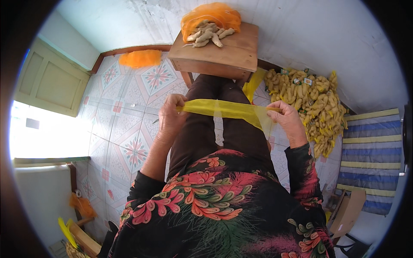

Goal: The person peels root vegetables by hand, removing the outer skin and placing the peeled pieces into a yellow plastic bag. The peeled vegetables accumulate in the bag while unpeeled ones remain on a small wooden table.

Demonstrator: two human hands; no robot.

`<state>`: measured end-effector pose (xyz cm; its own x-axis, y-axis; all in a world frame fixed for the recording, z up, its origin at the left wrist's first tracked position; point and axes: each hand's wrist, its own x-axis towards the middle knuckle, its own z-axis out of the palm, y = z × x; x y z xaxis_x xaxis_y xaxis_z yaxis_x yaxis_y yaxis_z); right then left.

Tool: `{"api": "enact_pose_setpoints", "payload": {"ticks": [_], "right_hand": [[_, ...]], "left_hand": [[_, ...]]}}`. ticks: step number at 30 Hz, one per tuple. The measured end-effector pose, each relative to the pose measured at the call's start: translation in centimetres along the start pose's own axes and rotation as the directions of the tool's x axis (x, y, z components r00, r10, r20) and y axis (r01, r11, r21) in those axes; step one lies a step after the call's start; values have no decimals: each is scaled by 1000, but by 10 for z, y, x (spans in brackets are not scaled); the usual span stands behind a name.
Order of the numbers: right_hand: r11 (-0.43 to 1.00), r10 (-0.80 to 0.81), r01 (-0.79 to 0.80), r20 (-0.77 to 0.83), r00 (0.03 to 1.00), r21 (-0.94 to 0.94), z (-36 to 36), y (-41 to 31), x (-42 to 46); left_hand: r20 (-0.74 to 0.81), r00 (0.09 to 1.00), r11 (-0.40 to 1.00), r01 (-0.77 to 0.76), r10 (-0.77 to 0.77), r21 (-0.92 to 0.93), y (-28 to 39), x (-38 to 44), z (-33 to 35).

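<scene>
A yellow mesh bag is stretched flat between my two hands, above my thighs. My left hand pinches its left end between thumb and fingers. The right end is pinched in my right hand, where the mesh fans out thin and sheer. Beyond my knees, a heap of ginger roots lies on a small wooden table, partly inside the mouth of an orange mesh sack.
Many bagged ginger roots are piled on the floor at right, against the wall. Orange netting lies on the tiles left of the table. More yellow mesh hangs beside the table's right leg. A cardboard piece stands at lower right.
</scene>
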<state>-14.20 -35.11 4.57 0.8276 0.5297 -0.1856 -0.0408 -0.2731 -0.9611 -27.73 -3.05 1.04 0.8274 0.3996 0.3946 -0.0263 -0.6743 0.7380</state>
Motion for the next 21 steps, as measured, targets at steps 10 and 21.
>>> {"api": "enact_pose_setpoints", "payload": {"ticks": [10, 21], "right_hand": [[871, 94, -38, 89, 992, -490, -11, 56, -5], [978, -74, 69, -20, 997, -199, 27, 65, 28]], "left_hand": [[150, 978, 979, 119, -144, 163, -37, -31, -8], [31, 798, 711, 517, -602, 476, -85, -67, 10]]}}
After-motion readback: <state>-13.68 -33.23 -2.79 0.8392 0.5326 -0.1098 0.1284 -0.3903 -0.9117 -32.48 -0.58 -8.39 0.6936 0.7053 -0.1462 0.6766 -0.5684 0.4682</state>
